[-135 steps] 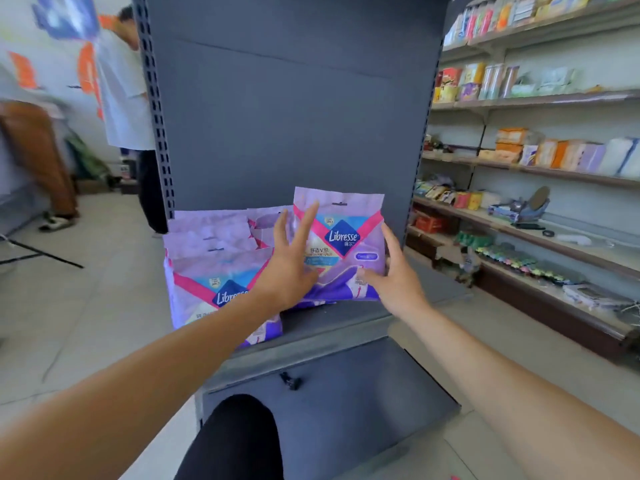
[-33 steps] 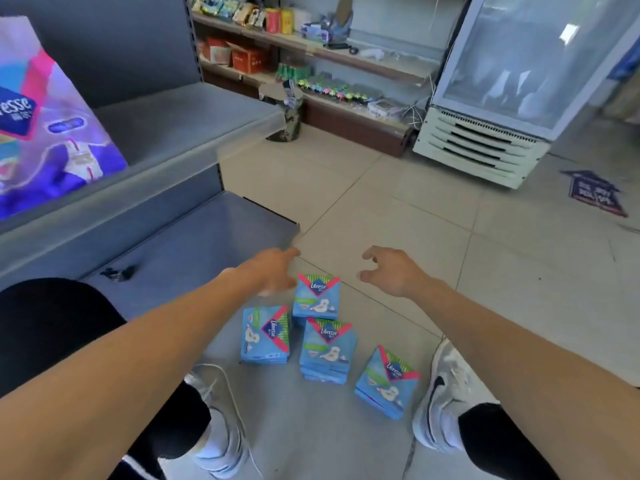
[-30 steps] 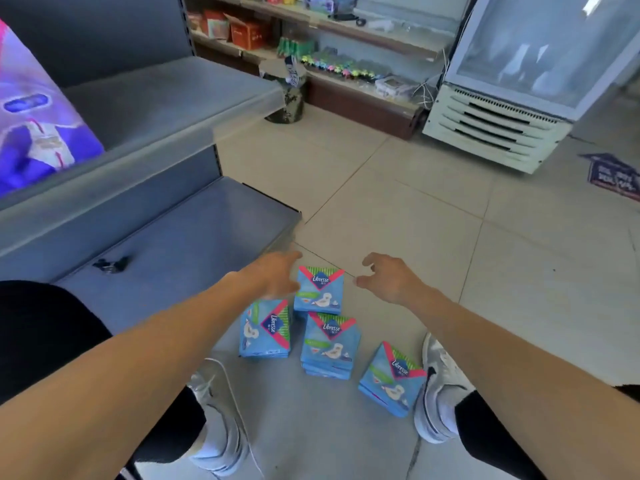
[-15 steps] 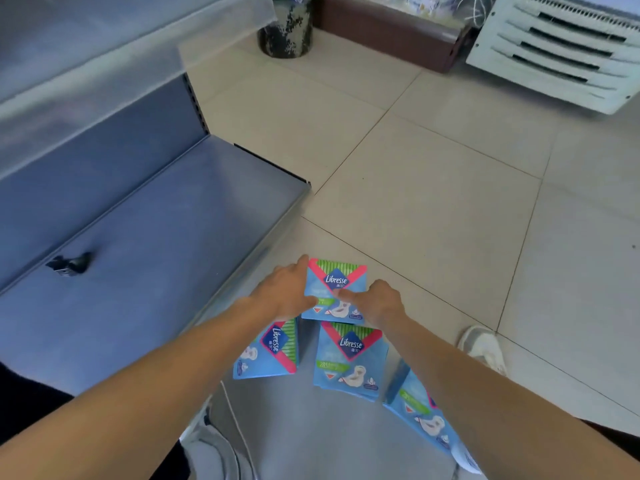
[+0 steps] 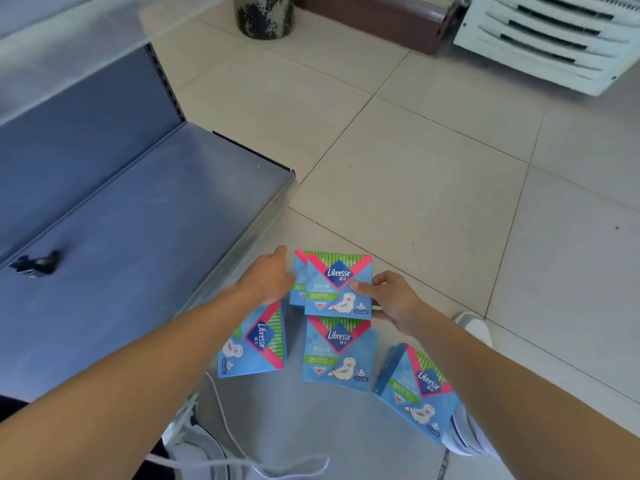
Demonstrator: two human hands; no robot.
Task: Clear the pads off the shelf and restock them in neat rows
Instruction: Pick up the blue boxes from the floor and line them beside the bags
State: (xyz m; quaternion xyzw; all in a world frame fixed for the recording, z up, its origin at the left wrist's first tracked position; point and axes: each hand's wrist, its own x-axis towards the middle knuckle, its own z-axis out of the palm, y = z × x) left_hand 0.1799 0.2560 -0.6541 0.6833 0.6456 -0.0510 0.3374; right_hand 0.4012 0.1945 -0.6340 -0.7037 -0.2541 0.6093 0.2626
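Several blue Libresse pad packs lie in small stacks on the floor tiles. The far stack [image 5: 337,284] is held between both hands, its top pack shifted right of the one under it. My left hand [image 5: 268,280] grips its left edge, with the fingertips hidden behind the packs. My right hand [image 5: 389,299] pinches the right edge, thumb on the front. Nearer me lie a left stack [image 5: 256,342], a middle stack [image 5: 337,353] and a right stack [image 5: 419,393]. The grey bottom shelf [image 5: 138,237] is at the left.
A small black clip [image 5: 34,263] lies on the bottom shelf. An upper shelf edge [image 5: 69,57] juts out at top left. A dark bin [image 5: 265,15] and a fridge's white grille [image 5: 554,36] stand beyond. My white shoes [image 5: 474,327] flank the stacks.
I turned from the purple packs on the upper shelf down to the floor. Both hands reached the far blue stack and closed on it; its top pack has shifted right.
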